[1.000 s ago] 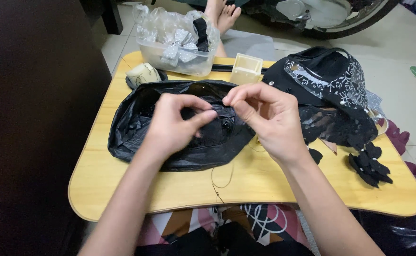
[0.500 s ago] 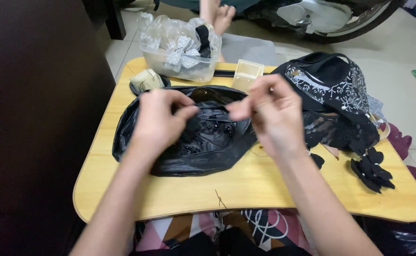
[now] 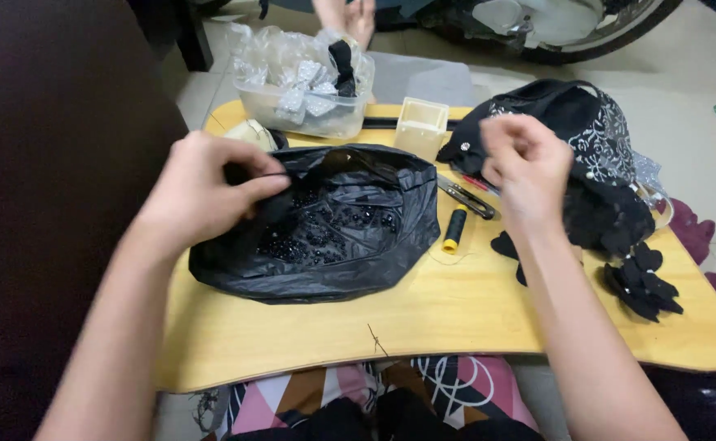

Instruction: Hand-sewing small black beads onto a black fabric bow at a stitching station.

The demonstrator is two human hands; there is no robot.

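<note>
Left hand (image 3: 203, 192) pinches rim of black plastic bag (image 3: 325, 229) w/ beads, near surface (image 3: 456, 318) left edge. Right hand (image 3: 525, 163), fingers curled together, hovers above thread spool (image 3: 454, 229).

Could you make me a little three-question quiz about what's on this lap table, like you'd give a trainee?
1. True or false: the left hand pinches the rim of the crumpled black plastic bag of beads.
2. What lies between that bag and the right hand? A) a red mug B) a small black thread spool with a yellow end C) a green book
3. Fill in: the clear plastic tub of silver bows stands at the ___ edge of the yellow wooden lap table.

Key: 1 true; 2 B; 3 far. The right hand is raised above the table with fingers pinched together; what its grip holds is too small to tell.
</note>
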